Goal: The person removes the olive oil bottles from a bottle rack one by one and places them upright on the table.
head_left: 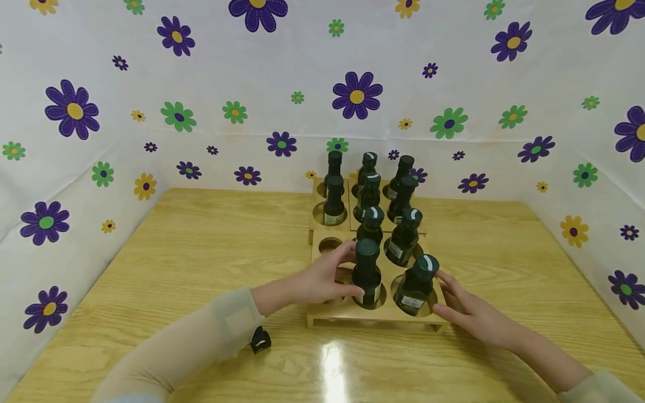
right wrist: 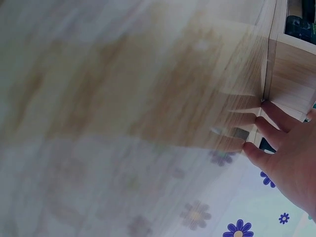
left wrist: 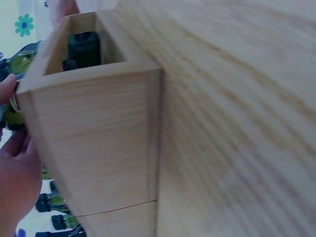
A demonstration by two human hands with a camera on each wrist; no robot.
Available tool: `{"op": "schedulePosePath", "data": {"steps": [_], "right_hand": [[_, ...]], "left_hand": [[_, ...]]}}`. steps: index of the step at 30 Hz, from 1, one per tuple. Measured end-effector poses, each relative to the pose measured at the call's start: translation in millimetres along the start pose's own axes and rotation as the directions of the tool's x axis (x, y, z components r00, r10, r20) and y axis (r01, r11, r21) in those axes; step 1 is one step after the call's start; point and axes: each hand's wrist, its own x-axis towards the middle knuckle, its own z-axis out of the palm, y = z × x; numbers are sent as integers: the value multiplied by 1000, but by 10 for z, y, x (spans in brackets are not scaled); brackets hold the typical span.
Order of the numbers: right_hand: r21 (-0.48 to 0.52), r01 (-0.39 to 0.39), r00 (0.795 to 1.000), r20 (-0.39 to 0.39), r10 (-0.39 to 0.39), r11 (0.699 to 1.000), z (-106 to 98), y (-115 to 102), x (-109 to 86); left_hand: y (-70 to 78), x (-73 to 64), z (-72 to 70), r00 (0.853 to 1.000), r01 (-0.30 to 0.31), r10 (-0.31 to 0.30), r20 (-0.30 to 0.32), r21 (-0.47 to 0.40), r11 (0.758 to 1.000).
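In the head view my left hand (head_left: 319,280) grips a dark green glass bottle (head_left: 367,268) between thumb and fingers. That bottle stands in the front middle hole of a wooden bottle rack (head_left: 326,311). The left wrist view has the left hand (left wrist: 22,173) beside the rack's side wall (left wrist: 98,143), thumb and fingers about the green glass. My right hand (head_left: 476,319) rests against the rack's right front corner, next to another capped bottle (head_left: 416,288). Spread fingers of the right hand (right wrist: 284,153) touch the rack's lower side near the tabletop in the right wrist view.
Several more capped bottles (head_left: 370,193) stand in the rack's rear part. In the left column, one hole (head_left: 330,246) holds no bottle. A dark cap (head_left: 260,340) lies on the table, beside the left sleeve. Flower-printed cloth (head_left: 302,73) bounds the back and sides.
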Motion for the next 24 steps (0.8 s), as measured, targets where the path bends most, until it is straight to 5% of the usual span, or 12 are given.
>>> {"op": "schedulePosePath", "data": {"steps": [14,24], "right_hand": [[6,-7,1000,-5,7,1000,-1,4,-3],[-1,-14,1000,-3,14,1000,3,2,-1]], "left_hand": [[217,-167,-314,992,26,-17,-124,70,997],[319,-439,-620,965,-11,41,-259,117,993]]}}
